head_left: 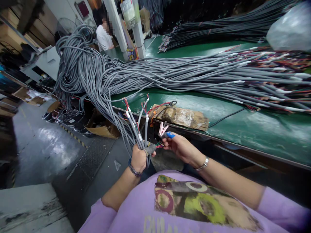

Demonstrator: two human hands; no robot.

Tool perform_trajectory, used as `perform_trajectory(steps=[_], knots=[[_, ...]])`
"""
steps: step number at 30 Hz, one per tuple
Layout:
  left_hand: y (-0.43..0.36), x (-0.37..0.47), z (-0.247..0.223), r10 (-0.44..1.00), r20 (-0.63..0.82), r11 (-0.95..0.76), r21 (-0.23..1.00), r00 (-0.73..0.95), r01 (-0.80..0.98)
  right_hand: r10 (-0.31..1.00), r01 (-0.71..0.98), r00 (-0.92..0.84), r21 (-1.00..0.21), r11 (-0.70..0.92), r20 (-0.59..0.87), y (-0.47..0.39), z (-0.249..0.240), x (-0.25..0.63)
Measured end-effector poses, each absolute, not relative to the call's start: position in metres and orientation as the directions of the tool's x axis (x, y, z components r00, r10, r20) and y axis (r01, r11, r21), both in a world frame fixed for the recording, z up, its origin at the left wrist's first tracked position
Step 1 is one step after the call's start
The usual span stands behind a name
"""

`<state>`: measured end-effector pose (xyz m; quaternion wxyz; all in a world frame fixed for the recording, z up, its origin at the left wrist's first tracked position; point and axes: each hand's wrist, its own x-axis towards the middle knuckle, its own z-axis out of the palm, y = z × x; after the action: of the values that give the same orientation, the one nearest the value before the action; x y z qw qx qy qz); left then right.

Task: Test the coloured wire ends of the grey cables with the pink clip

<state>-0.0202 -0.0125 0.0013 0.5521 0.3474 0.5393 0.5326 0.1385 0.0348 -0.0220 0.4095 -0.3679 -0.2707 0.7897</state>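
Observation:
My left hand (139,158) is closed around several grey cables (146,129), whose stripped ends show white wrapping and thin coloured wires. A taped thumb or finger of that hand presses one cable whose red, green and white wires (159,146) point right. Against those wires the fingertips of my right hand (181,147) are pinched together; blue tape covers one finger. Just above these fingertips is a pink clip (163,128), close to the bench edge. Whether my right hand touches the clip, I cannot tell.
Long grey cables (150,74) lie across the green bench (230,123) and hang over its left end. A worn wooden block (187,118) sits at the near edge. Behind are dark cables (209,32), a plastic bag (291,29) and a person (104,37). An open carton (104,129) stands below.

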Motion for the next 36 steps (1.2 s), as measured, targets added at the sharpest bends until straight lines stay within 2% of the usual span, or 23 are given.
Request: perform_trajectory(steps=[3,7,9,11,13,14,20,27,33,36], knots=[[-0.009,-0.025,0.005,0.96,-0.269,0.245,0.941,-0.074,-0.234,0.819,-0.462,-0.422,-0.685,-0.563,-0.389,0.044,-0.021,0.146],[-0.001,-0.025,0.012,0.956,-0.288,0.293,0.936,0.054,-0.195,0.751,-0.394,-0.579,-0.697,-0.599,-0.318,0.053,-0.012,0.144],[0.004,-0.024,0.015,0.949,-0.297,0.311,0.934,0.101,-0.174,0.803,-0.372,-0.543,-0.786,-0.493,-0.247,0.055,-0.007,0.14],[0.009,-0.023,0.017,0.948,-0.295,0.313,0.934,0.124,-0.174,0.896,-0.318,-0.421,-0.901,-0.294,-0.144,0.055,-0.006,0.137],[0.013,-0.023,0.017,0.953,-0.271,0.294,0.936,0.138,-0.193,0.945,-0.256,-0.321,-0.955,-0.152,-0.064,0.056,-0.007,0.135],[0.015,-0.022,0.016,0.954,-0.259,0.286,0.936,0.148,-0.204,0.95,-0.255,-0.306,-0.956,-0.145,-0.062,0.057,-0.009,0.135],[0.025,-0.02,0.012,0.948,-0.265,0.301,0.928,0.178,-0.219,0.868,-0.477,-0.455,-0.769,-0.426,-0.199,0.064,-0.017,0.128],[0.027,-0.018,0.008,0.937,-0.306,0.338,0.918,0.171,-0.209,0.902,-0.551,-0.358,-0.726,-0.412,-0.241,0.064,-0.015,0.121],[0.023,-0.016,0.008,0.942,-0.306,0.328,0.927,0.141,-0.179,0.867,-0.499,-0.435,-0.737,-0.456,-0.242,0.061,-0.015,0.122],[0.02,-0.016,0.009,0.95,-0.29,0.307,0.933,0.112,-0.186,0.85,-0.518,-0.453,-0.696,-0.497,-0.27,0.058,-0.014,0.124]])
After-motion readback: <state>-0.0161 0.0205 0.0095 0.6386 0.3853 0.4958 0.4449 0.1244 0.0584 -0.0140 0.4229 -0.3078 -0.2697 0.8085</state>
